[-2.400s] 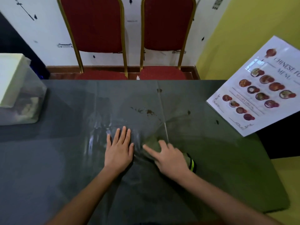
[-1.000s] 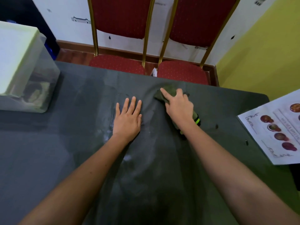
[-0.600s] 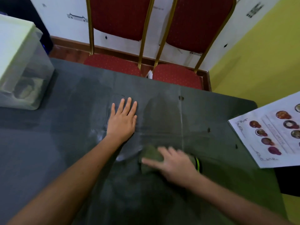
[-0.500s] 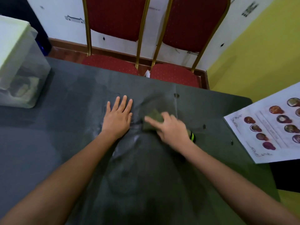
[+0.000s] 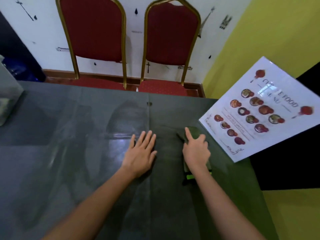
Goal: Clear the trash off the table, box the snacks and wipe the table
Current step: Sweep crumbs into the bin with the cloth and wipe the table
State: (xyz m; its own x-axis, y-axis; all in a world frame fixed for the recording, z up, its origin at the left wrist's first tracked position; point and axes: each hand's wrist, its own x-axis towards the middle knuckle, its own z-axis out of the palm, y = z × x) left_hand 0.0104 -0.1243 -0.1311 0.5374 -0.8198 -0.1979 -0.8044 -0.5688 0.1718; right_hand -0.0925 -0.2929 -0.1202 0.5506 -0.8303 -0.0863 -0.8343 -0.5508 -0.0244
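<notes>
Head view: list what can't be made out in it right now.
- Cloth: mostly hidden under the right hand; only its far edge and a green-striped end by the wrist show.
- Plastic box: cut off by the left edge; contents blurred.
- Menu: cut off at the right edge; glare and blur leave its small print unreadable.
- Table under the left hand: covered.
</notes>
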